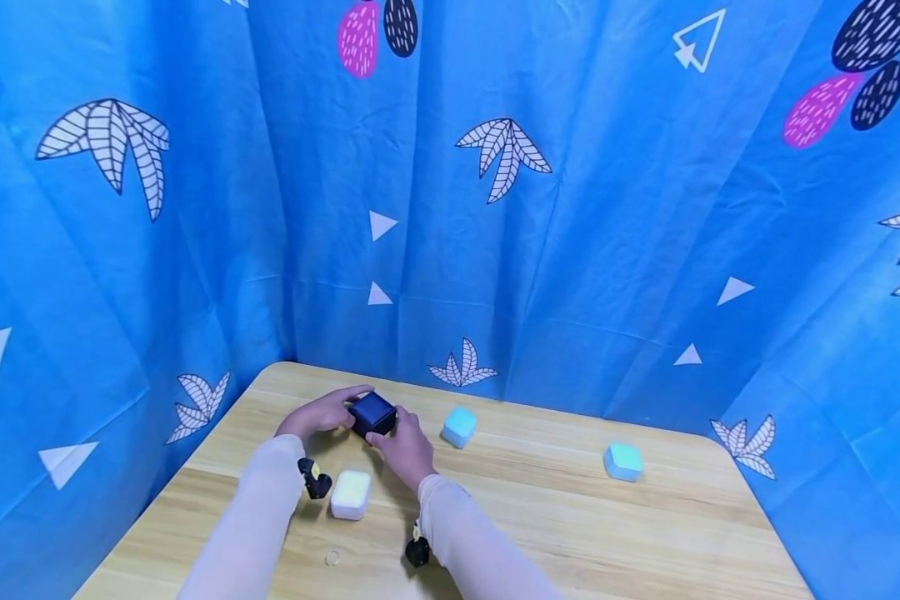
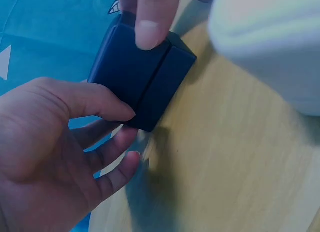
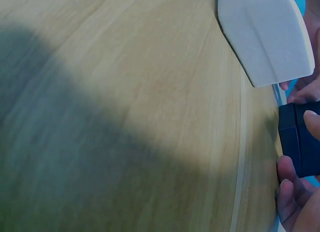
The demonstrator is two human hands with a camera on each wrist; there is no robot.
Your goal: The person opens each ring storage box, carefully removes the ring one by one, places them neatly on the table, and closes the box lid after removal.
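A small dark blue box point(image 1: 373, 410) with a seam between lid and base is held over the far left part of the table. My left hand point(image 1: 324, 415) grips its left side; in the left wrist view the thumb lies on the box point(image 2: 127, 71) near the seam, with the lower fingers spread beneath. From the right, my right hand point(image 1: 407, 450) pinches the box between thumb and fingers. The lid looks closed in the left wrist view. Only part of the box point(image 3: 295, 142) shows at the right edge of the right wrist view.
Between the forearms stands a white rounded box point(image 1: 351, 495), with a small thin ring point(image 1: 332, 557) nearer on the wooden table point(image 1: 555, 533). Two light blue rounded boxes, one near point(image 1: 460, 427) and one farther right point(image 1: 623, 462), stand toward the back. Blue patterned curtain point(image 1: 435, 208) surrounds the table.
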